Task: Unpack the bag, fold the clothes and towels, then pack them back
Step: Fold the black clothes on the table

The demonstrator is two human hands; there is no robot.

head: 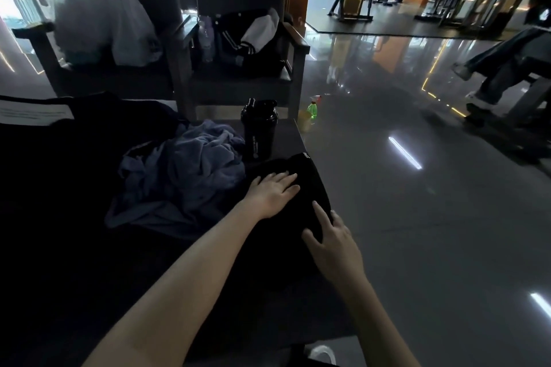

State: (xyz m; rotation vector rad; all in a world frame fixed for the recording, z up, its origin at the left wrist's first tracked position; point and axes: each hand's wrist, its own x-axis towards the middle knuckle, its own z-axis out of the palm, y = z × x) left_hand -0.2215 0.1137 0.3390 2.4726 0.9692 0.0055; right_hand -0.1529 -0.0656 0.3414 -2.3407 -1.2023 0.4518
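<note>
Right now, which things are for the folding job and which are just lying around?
For the job: black garment under the left hand and right hand; crumpled blue towel beside it.
Just lying about: black shaker bottle, green spray bottle, white bags, striped jacket.

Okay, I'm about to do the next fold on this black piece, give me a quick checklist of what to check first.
1. Left hand flat on the black garment, pinning it: ok.
2. Right hand at the garment's near edge, fingers spread on it: ok.
3. Garment smooth, no creases: cannot tell, too dark.
4. Shaker bottle out of the way: not ok, it stands upright just behind the garment and might get knocked.
5. Blue towel kept apart: not ok, it lies crumpled against the garment's left side.
</note>
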